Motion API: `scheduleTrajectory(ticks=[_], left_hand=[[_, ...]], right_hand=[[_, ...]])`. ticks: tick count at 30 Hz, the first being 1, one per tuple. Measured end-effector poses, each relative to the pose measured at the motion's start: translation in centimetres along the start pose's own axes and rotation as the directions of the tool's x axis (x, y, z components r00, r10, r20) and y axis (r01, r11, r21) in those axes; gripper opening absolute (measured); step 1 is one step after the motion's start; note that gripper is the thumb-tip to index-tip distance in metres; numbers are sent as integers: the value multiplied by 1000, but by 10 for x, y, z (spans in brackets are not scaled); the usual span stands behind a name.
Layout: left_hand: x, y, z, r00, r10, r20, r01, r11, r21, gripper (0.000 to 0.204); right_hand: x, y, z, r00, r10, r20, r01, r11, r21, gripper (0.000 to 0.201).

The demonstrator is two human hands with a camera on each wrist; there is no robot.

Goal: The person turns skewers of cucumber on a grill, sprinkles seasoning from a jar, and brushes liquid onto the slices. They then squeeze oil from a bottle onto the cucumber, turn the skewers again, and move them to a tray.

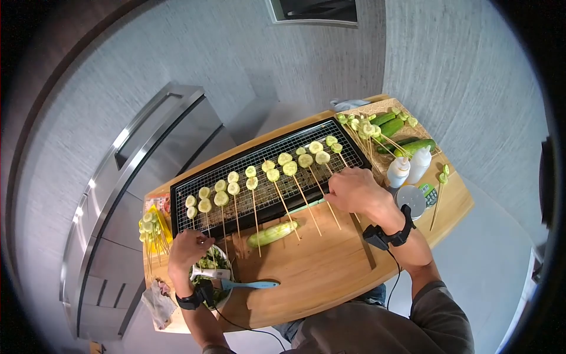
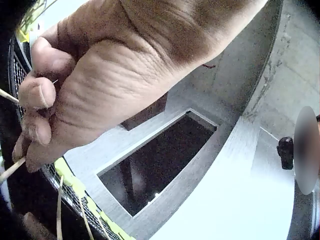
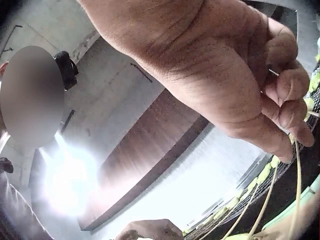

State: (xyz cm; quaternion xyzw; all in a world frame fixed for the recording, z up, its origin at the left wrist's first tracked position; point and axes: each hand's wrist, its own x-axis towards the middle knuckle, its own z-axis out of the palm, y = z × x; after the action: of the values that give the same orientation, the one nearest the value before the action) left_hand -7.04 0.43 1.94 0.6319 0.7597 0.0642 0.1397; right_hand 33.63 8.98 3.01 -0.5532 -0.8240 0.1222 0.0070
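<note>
Roughly ten skewers [image 1: 287, 194] on grill [image 1: 194, 189], each thin wooden stick with two pale round cucumber slices. Grill: black rectangle, wire mesh top. Left hand [image 1: 187, 248], fingers curled, pinches stick ends at grill's left near edge. Right hand [image 1: 352, 190], fingers curled, pinches stick at right near edge. Two white squeeze bottles [image 1: 408, 167] right of grill. Table [image 1: 318, 277] wooden.

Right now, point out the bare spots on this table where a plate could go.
The widest bare patch is the wooden board, between the halved cucumber and the table's near edge, right of the blue spatula. The grill is covered with skewers. The far right corner, by the squeeze bottles, is crowded.
</note>
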Motion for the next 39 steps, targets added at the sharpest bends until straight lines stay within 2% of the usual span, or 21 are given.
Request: scheduleTrajectory(ticks=[3, 5, 6, 8, 9, 11, 12, 14, 15, 17, 18, 21, 23, 24, 26, 30, 32, 33, 35, 39], left_hand=[[1, 0, 2, 1000, -11, 26, 11, 1000, -11, 31], [-2, 5, 1, 997, 9, -76, -4, 998, 65, 32], [-5, 11, -1, 997, 13, -74, -9, 998, 66, 32], [-10, 21, -4, 973, -8, -230, 28, 996, 85, 34], [-10, 22, -3, 974, -6, -228, 26, 996, 86, 34], [-10, 24, -3, 958, 44, -284, -38, 999, 26, 37], [-9, 23, 1, 958, 44, -284, -38, 999, 26, 37], [-5, 23, 8, 967, 146, -207, -149, 989, 0, 39], [-4, 24, 9, 967, 145, -208, -149, 989, -1, 39], [-5, 35, 9, 989, 111, -96, -106, 993, 59, 39], [-4, 36, 12, 989, 111, -97, -106, 993, 57, 39], [-1, 35, 20, 979, 185, -86, -183, 983, 21, 37], [0, 37, 22, 979, 192, -74, -190, 981, 31, 33], [1, 34, 25, 979, 191, -74, -190, 981, 30, 33], [4, 29, 28, 965, 222, -142, -221, 975, 22, 29], [5, 30, 23, 954, 207, -216, -219, 975, -32, 27], [4, 33, 20, 910, 245, -333, -273, 961, -39, 25], [4, 34, 17, 911, 245, -333, -273, 961, -39, 25], [3, 38, 12, 885, 266, -381, -354, 918, -181, 23], [1, 41, 8, 893, 234, -385, -332, 920, -209, 21]], right_hand=[[3, 3, 12, 997, -32, -72, 33, 999, 7, 31], [5, 1, 12, 1000, -25, -8, 25, 1000, 0, 32], [5, 1, 13, 1000, -20, -8, 20, 1000, 1, 32], [5, 1, 14, 998, -63, -16, 63, 998, 3, 34], [5, -1, 12, 998, -60, -15, 60, 998, 4, 34], [6, -6, 7, 997, -23, 78, 24, 1000, -20, 33], [7, -6, 9, 997, -22, 78, 24, 1000, -20, 33], [9, -6, 13, 998, -39, 57, 40, 999, -25, 31], [9, -7, 13, 998, -39, 57, 41, 999, -27, 31], [11, -9, 11, 995, 10, 103, -7, 999, -33, 29], [12, -9, 11, 995, 10, 102, -6, 999, -35, 29], [12, -8, 15, 997, 9, 71, -7, 999, -38, 27], [11, -6, 18, 999, -15, -44, 14, 1000, -2, 26], [11, -6, 17, 999, -15, -43, 15, 1000, -3, 26], [8, -7, 13, 987, -50, -152, 52, 999, 8, 26], [5, -9, 6, 966, -69, -248, 83, 995, 47, 25], [3, -10, 2, 933, -82, -351, 127, 986, 107, 22], [1, -11, -1, 933, -81, -351, 126, 986, 107, 22], [-2, -13, -6, 897, -72, -436, 163, 971, 173, 21], [-2, -14, -8, 910, -68, -409, 146, 976, 163, 21]])
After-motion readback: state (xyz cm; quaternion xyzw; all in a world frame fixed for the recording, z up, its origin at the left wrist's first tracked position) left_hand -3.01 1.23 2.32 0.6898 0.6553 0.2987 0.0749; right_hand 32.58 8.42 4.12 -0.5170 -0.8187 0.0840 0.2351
